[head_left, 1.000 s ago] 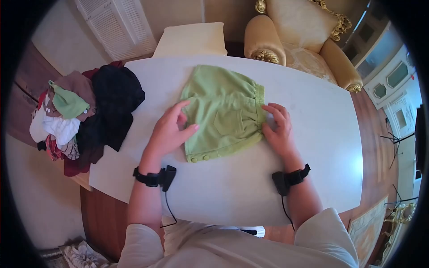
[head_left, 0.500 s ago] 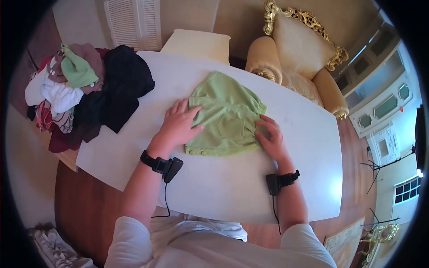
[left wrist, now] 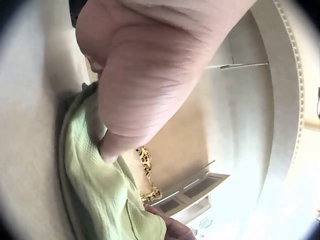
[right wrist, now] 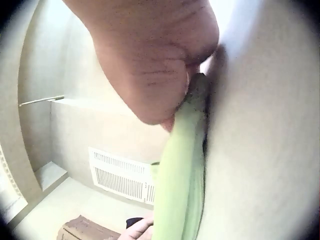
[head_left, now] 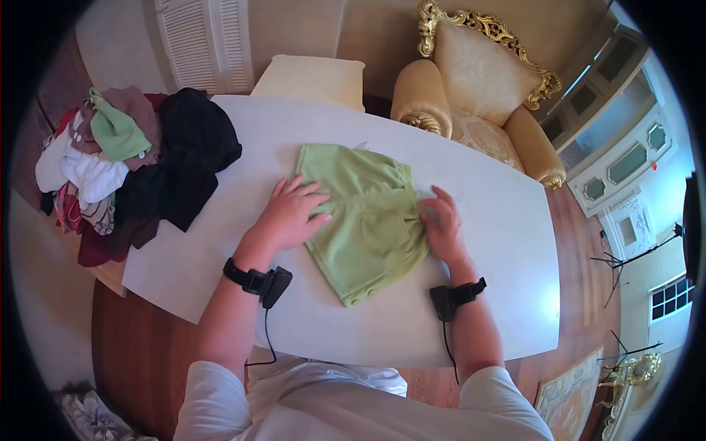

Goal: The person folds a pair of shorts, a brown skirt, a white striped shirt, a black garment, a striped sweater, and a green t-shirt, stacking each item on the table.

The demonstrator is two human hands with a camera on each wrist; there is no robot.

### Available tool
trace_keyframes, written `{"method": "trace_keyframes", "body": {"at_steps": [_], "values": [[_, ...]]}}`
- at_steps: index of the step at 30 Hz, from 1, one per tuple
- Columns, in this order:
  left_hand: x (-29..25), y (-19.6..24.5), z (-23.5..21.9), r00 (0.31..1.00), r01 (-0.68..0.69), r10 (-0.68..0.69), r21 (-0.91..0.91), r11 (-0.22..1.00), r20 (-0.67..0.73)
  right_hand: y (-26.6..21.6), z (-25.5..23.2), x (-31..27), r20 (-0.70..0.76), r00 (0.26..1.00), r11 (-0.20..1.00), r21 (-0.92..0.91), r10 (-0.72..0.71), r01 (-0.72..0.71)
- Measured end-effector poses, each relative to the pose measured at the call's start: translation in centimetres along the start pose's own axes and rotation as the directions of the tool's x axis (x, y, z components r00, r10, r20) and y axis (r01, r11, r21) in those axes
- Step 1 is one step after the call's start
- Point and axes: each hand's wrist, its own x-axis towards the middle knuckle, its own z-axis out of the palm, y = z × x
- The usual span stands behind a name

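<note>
A pair of light green shorts point(head_left: 360, 220) lies on the white table, with a pocket, a gathered edge on the right and buttons at the near corner. My left hand point(head_left: 290, 213) rests on its left edge with fingers spread; in the left wrist view the thumb point(left wrist: 112, 147) presses the green cloth point(left wrist: 95, 185). At the gathered right edge, my right hand point(head_left: 443, 226) pinches the fabric. The right wrist view shows that hand point(right wrist: 150, 75) close over the table, its fingertips partly hidden behind the green cloth point(right wrist: 180, 170).
A heap of clothes, including a black garment point(head_left: 195, 140), a white one point(head_left: 92, 173) and a small green one point(head_left: 118, 132), sits at the table's left end. Behind the table point(head_left: 485, 294) stand a cream-covered seat point(head_left: 309, 81) and a gold armchair point(head_left: 478, 81).
The shorts have turned on the table, their buttoned corner swinging nearer to me and to the right. My left hand stays at the left edge, my right at the gathered edge.
</note>
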Motion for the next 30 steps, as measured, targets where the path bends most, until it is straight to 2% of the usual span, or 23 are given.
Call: {"method": "trace_keyframes", "body": {"at_steps": [1, 3, 4, 5, 6, 7, 8, 9, 10, 11, 12, 13, 15, 16, 18, 21, 25, 27, 28, 30], "values": [[-0.2, 0.6, -0.4, 1.0, 0.005, -0.005, -0.008, 1.0, 0.002, -0.2, 0.0, 0.1, -0.148, 0.989, 0.996, -0.085, 0.01, -0.023], [-0.6, 2.2, -2.5, 1.0, 0.015, -0.015, -0.02, 1.0, 0.004, -0.2, -0.8, 0.3, -0.242, 0.956, 0.985, -0.009, 0.167, -0.174], [-0.6, 2.8, -3.0, 0.997, 0.065, -0.065, 0.005, 0.998, 0.036, -0.2, -1.0, 0.5, -0.285, 0.927, 0.969, 0.036, 0.245, -0.245], [-0.5, 3.4, -3.4, 0.991, 0.115, -0.117, 0.031, 0.993, 0.067, -0.3, -0.9, 0.5, -0.332, 0.921, 0.979, 0.03, 0.202, -0.204], [-0.5, 4.0, -3.9, 0.981, 0.163, -0.169, 0.059, 0.985, 0.097, -0.6, -0.7, 0.5, -0.255, 0.933, 0.966, 0.102, 0.256, -0.237], [-0.2, 4.8, -4.7, 0.946, 0.261, -0.265, 0.045, 0.964, 0.19, -1.0, -0.7, 0.4, -0.172, 0.936, 0.945, 0.172, 0.306, -0.277], [0.4, 5.5, -5.7, 0.893, 0.354, -0.352, 0.043, 0.934, 0.282, -1.5, -0.6, 0.3, -0.087, 0.932, 0.916, 0.24, 0.351, -0.323], [0.8, 5.8, -6.1, 0.824, 0.442, -0.429, 0.053, 0.895, 0.369, -2.2, -0.7, 0.2, 0.003, 0.938, 0.917, 0.211, 0.346, -0.339], [0.7, 4.9, -5.3, 0.906, 0.39, -0.385, 0.008, 0.921, 0.174, -2.8, -0.8, 0.3, 0.036, 0.969, 0.956, 0.156, 0.244, -0.247], [0.3, 3.2, -3.6, 0.944, 0.328, -0.329, -0.025, 0.944, -0.03, -3.4, -0.8, 0.4, 0.076, 0.987, 0.983, 0.105, 0.142, -0.15], [0.0, 1.7, -2.5, 0.936, 0.259, -0.262, -0.044, 0.965, -0.234, -3.9, -1.0, 0.4, 0.121, 0.992, 0.997, 0.058, 0.041, -0.048], [-0.1, 0.8, -2.2, 0.921, 0.296, -0.285, 0.005, 0.955, -0.265, -4.5, -1.3, 0.5, 0.154, 0.988, 0.999, 0.034, 0.034, -0.04], [-0.1, -0.7, -1.7, 0.887, 0.371, -0.322, 0.096, 0.924, -0.33, -4.2, -1.1, 0.5, 0.137, 0.988, 0.997, -0.006, -0.07, 0.071], [-0.1, -0.8, -2.1, 0.894, 0.387, -0.348, 0.096, 0.917, -0.283, -3.9, -1.0, 0.2, 0.132, 0.984, 0.992, -0.028, -0.118, 0.123], [-0.2, -0.8, -2.9, 0.899, 0.419, -0.397, 0.096, 0.903, -0.185, -2.5, -0.6, 0.1, 0.131, 0.987, 0.995, -0.023, -0.095, 0.099], [-0.3, -1.0, -2.8, 0.891, 0.425, -0.375, 0.186, 0.886, -0.255, -1.8, -0.5, 0.0, 0.12, 0.992, 1.0, 0.006, -0.03, 0.03], [0.0, -2.3, -2.7, 0.879, 0.471, -0.454, 0.11, 0.875, -0.145, -3.8, -1.2, 0.2, 0.159, 0.987, 0.999, 0.041, 0.012, -0.019], [0.1, -2.9, -2.6, 0.887, 0.46, -0.457, 0.056, 0.886, -0.064, -4.0, -1.0, 0.0, 0.182, 0.982, 0.997, -0.05, -0.044, 0.054], [0.1, -3.3, -2.3, 0.89, 0.452, -0.449, 0.016, 0.892, -0.08, -4.0, -1.0, -0.2, 0.2, 0.978, 0.992, -0.096, -0.067, 0.087], [0.1, -3.8, -1.7, 0.893, 0.43, -0.435, -0.064, 0.9, -0.113, -3.3, -0.8, -0.3, 0.191, 0.979, 0.995, -0.067, -0.064, 0.078]]}}
